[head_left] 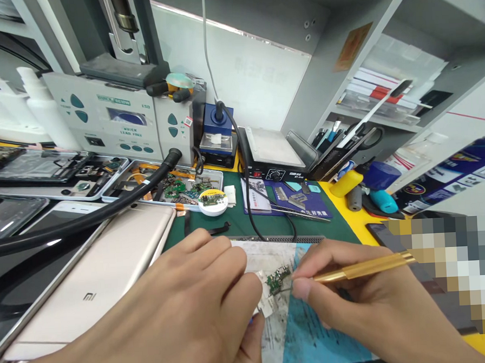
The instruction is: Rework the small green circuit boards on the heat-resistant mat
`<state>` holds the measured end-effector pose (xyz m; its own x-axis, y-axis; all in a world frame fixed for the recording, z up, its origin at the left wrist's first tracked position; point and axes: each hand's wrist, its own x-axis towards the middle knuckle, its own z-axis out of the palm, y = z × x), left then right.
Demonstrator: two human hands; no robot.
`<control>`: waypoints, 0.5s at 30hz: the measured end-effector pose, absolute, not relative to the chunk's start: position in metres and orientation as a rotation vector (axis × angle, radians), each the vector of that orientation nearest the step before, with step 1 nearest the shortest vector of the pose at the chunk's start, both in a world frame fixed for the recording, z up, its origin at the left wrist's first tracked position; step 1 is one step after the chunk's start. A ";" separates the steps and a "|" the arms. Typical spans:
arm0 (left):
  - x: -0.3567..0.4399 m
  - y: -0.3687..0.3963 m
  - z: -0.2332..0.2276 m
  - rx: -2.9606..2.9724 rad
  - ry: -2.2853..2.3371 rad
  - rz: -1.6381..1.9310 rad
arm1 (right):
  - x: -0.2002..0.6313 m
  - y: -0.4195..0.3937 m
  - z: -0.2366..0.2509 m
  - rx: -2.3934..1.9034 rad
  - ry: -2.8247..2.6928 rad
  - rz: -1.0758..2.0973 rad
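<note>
My right hand [354, 289] pinches a gold pen-shaped tool [364, 267] near its front end. The tool's thin dark tip reaches toward a small green circuit board [277, 280], and I cannot tell whether it touches. My left hand [216, 296] is closed just left of the board, its fingertips mostly hidden behind the knuckles. White paper-like material [266, 306] shows beside these fingers, under the board's edge, and a speck of blue peeks out below. What the left fingers grip cannot be made out. Both hands are over a stained white-and-blue sheet [310, 324].
A black hose [122, 207] from the hot-air station [121, 117] crosses over phones, including a Xiaomi phone [93, 287], at left. Behind lie a tray of boards [115, 193], a round white tin [213, 207], tweezers [301, 212] and a flat-topped heating plate [273, 147].
</note>
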<state>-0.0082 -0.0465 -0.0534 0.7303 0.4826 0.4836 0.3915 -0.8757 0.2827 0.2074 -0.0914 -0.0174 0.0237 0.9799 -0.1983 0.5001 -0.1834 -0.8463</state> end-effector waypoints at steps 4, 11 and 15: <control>-0.009 -0.045 -0.053 2.750 0.700 0.832 | 0.210 -0.090 -0.018 -1.738 -1.537 1.096; -0.011 -0.046 -0.052 2.746 0.688 0.820 | 0.209 -0.090 -0.015 -1.808 -1.433 1.081; -0.011 -0.047 -0.054 2.750 0.682 0.823 | 0.207 -0.089 -0.013 -1.814 -1.397 1.119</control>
